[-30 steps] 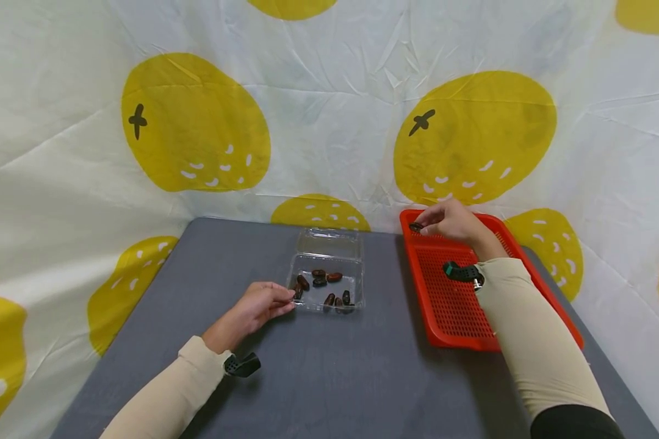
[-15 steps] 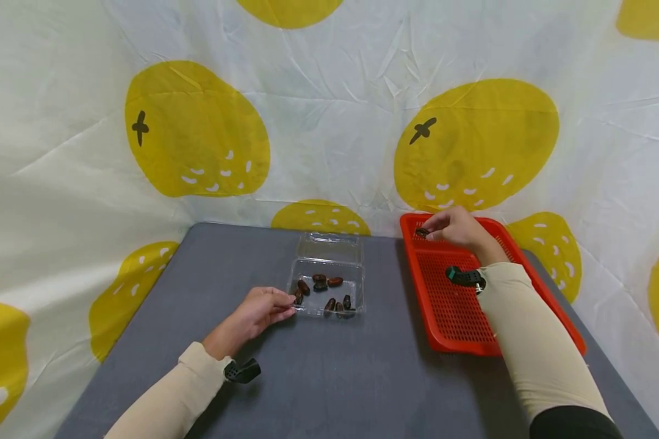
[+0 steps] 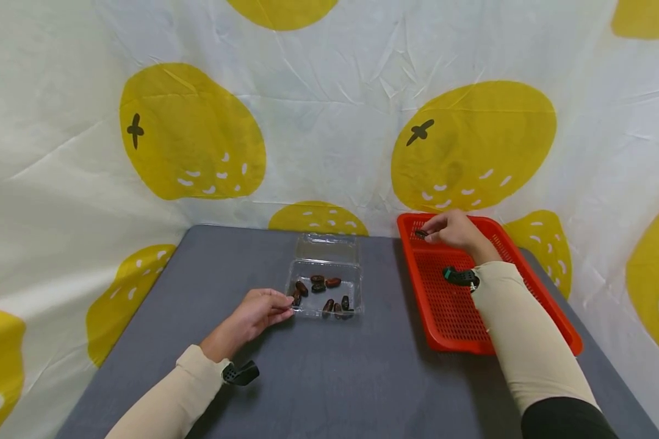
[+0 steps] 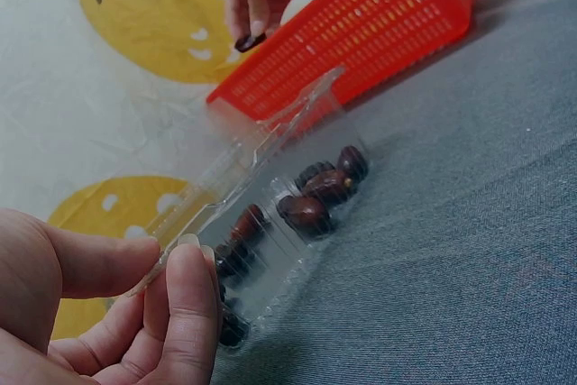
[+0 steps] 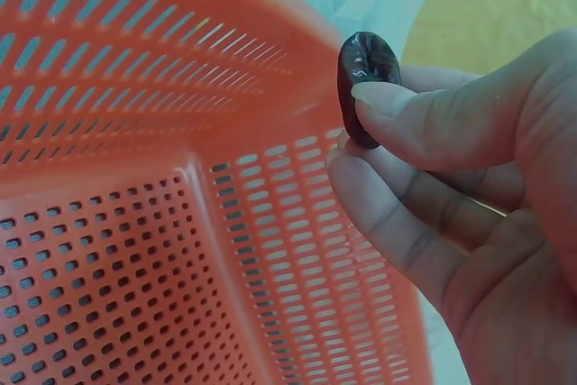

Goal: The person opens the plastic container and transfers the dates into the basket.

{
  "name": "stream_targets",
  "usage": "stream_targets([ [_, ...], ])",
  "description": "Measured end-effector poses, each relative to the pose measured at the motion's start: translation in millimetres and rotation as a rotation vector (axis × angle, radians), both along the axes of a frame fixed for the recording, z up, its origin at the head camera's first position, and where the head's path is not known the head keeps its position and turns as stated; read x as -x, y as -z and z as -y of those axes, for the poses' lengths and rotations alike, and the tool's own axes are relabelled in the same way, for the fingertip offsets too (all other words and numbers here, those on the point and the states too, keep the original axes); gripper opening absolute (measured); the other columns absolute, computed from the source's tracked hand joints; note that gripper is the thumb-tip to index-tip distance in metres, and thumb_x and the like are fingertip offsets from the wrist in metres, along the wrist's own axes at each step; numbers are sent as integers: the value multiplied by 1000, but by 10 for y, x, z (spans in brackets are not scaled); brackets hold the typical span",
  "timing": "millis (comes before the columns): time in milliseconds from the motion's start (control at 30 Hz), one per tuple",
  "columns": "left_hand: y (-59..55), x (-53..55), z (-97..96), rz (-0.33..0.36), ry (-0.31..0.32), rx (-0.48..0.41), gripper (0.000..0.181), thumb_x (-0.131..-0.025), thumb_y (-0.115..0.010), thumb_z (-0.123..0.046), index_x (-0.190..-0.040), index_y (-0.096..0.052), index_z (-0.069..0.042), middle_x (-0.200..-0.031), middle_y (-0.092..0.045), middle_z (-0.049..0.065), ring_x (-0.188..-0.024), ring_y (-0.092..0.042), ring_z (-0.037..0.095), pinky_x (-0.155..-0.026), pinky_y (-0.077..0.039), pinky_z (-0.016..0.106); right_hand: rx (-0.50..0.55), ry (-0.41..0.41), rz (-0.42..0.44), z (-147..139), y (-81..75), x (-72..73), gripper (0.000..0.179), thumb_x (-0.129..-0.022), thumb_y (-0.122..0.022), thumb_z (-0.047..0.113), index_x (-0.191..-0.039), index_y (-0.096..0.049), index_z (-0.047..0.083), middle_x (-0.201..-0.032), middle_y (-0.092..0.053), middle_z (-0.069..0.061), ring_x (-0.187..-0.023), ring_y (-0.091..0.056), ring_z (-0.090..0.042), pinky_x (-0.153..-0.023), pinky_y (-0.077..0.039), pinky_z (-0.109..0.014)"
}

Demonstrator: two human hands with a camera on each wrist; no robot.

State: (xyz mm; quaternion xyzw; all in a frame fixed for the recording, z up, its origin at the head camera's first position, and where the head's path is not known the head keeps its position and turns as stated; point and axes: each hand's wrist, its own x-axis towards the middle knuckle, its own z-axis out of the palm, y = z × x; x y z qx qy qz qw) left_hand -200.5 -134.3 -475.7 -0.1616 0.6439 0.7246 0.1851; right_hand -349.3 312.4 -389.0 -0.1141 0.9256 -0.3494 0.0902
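Between thumb and fingers, my right hand (image 3: 456,233) pinches a dark brown date (image 5: 368,87) over the far left corner of a red plastic basket (image 3: 436,332). My left hand (image 3: 260,312) pinches the near left rim of a clear plastic clamshell box (image 3: 329,268), whose lid stands open at the back. Several dates (image 3: 333,282) lie inside the box, some in the middle, others along its left and near sides. From the left wrist, thumb and fingertips show on the clear rim, with dates (image 4: 305,214) behind the plastic wall.
Box and basket stand on a grey cloth-covered table (image 3: 329,378), the basket at the right edge. A white curtain (image 3: 329,140) with yellow fruit prints rises directly behind the table and along both sides.
My right hand has moved slightly right with the date, inward from the basket's far left corner, then stayed nearly still. The left hand keeps its grip on the box.
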Motion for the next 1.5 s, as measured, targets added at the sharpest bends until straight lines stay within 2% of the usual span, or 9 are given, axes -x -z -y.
stream_targets([
  [200,15,-8,-4,3,-16,-3,7,-96,-70,1,-101,-67,6,-93,-73,12,-75,-70,13,-70,-65,23,-2,17,24,0,48,39,31,-98,-70,9,-127,-71,-1,-126,-71,-24,-114,-63,-37,-99,-58,-52],
  [467,9,-11,12,19,-16,24,9,-97,-71,-1,-104,-69,5,-96,-74,14,-77,-71,14,-72,-65,25,-13,45,30,-24,170,80,30,-97,-71,9,-126,-72,0,-125,-72,-24,-110,-62,-34,-92,-57,-40],
  [733,-6,-21,18,3,-14,-7,10,-96,-70,1,-104,-67,7,-95,-74,13,-76,-71,13,-71,-65,24,2,58,23,-12,230,105,30,-96,-73,9,-123,-73,-3,-121,-74,-24,-104,-62,-31,-83,-56,-29],
  [1267,-36,-69,33,-4,6,-19,5,-97,-69,1,-100,-68,5,-90,-73,10,-74,-70,13,-69,-64,22,5,66,46,-23,413,114,29,-95,-72,8,-121,-73,-4,-118,-75,-23,-102,-63,-30,-82,-56,-31],
  [1500,-28,-78,41,-12,11,-21,2,-97,-69,2,-97,-68,3,-87,-72,8,-74,-69,12,-69,-64,22,6,62,79,-8,456,124,28,-95,-69,5,-120,-72,-6,-106,-78,-18,-94,-65,-24,-79,-55,-27],
])
